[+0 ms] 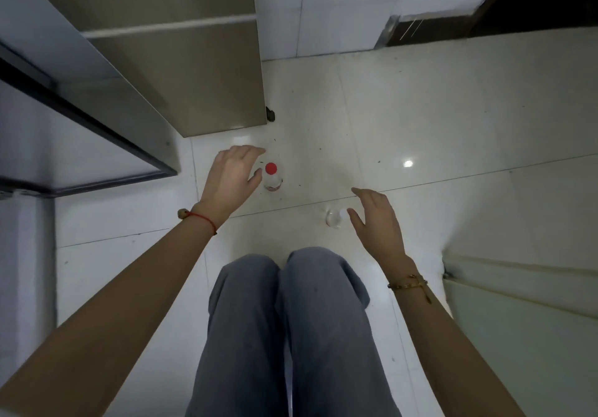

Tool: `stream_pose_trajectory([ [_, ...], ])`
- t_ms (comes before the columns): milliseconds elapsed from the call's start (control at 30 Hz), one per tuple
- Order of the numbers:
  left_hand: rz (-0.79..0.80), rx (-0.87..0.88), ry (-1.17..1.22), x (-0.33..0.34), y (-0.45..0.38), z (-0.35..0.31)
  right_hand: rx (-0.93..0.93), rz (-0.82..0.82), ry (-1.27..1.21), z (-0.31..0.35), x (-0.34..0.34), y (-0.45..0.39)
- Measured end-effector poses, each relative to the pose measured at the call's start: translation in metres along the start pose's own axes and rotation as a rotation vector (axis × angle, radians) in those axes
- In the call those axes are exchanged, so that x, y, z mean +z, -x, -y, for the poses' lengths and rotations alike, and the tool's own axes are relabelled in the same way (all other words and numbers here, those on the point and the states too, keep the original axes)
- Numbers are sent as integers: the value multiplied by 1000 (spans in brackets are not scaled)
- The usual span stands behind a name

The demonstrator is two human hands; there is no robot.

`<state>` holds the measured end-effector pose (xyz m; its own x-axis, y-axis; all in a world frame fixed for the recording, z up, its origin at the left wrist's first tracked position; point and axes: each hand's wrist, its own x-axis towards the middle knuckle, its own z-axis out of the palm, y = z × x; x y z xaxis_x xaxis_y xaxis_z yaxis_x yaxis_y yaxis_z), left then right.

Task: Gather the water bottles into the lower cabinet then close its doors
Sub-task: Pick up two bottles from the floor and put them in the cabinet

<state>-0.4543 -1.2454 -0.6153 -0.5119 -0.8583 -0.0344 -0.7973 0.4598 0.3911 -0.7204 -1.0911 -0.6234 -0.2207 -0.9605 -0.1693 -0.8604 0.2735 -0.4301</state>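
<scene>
Two clear water bottles stand upright on the pale tiled floor in front of my knees. The red-capped bottle is just right of my left hand, whose fingers are spread and arched beside it without closing on it. The white-capped bottle stands just left of my right hand, which is open with thumb and fingers apart next to it. Both hands hold nothing. The cabinet rises at the upper left; its inside is not visible.
A glossy door panel with a dark edge juts out at the left. A pale appliance or furniture edge sits at the right. A dark wooden doorway is at the far right. My grey-trousered knees fill the bottom centre.
</scene>
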Motion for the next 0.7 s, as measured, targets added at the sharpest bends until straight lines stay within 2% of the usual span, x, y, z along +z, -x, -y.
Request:
stream_pose_trajectory([
  [167, 32, 19, 33, 95, -28, 48, 7, 12, 39, -52, 91, -25],
  [300, 100, 23, 55, 136, -37, 67, 49, -7, 20, -76, 132, -21],
  [467, 102, 2, 45, 155, -42, 69, 104, -40, -4, -93, 151, -14],
  [700, 92, -62, 69, 161, -50, 63, 34, -62, -31, -92, 152, -22],
])
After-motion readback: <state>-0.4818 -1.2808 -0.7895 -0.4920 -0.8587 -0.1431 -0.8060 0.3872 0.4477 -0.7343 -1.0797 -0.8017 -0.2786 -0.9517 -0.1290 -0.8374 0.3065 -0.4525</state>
